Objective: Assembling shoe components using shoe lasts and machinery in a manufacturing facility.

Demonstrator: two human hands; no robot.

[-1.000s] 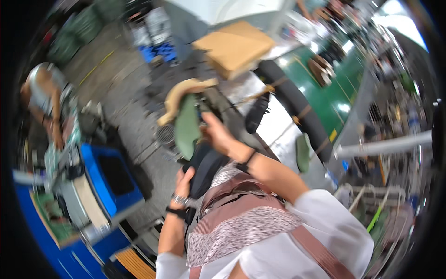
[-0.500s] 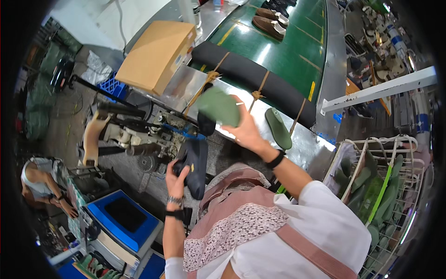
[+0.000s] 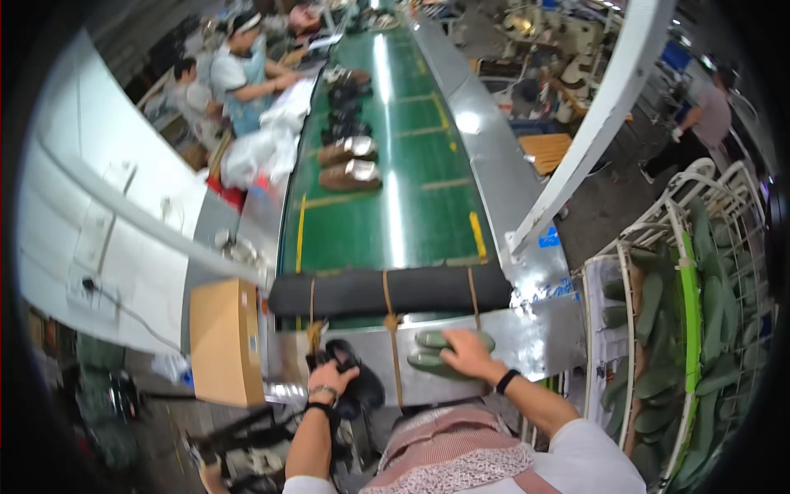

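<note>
Two green shoe lasts (image 3: 426, 360) lie side by side on the metal ledge (image 3: 539, 333) at the near end of a conveyor. Over them, my right hand (image 3: 469, 354) has its fingers curled onto the farther last. To the left, my left hand (image 3: 331, 377) grips a black shoe (image 3: 367, 389) at the ledge's near edge. A second dark shoe seems to sit just beyond it, partly covered by the hand. The left fingertips are partly hidden against the dark material.
A black roll (image 3: 354, 294) tied with cords spans the green belt (image 3: 411, 222), which carries brown and black shoes. A cardboard box (image 3: 216, 346) stands left. At right are a white post (image 3: 576, 140) and a rack (image 3: 629, 346) of green lasts. Several people work farther off.
My view has swung up along the conveyor. The green last in my right hand has come down beside the other one on the ledge. My left hand has brought the black shoe to the ledge.
</note>
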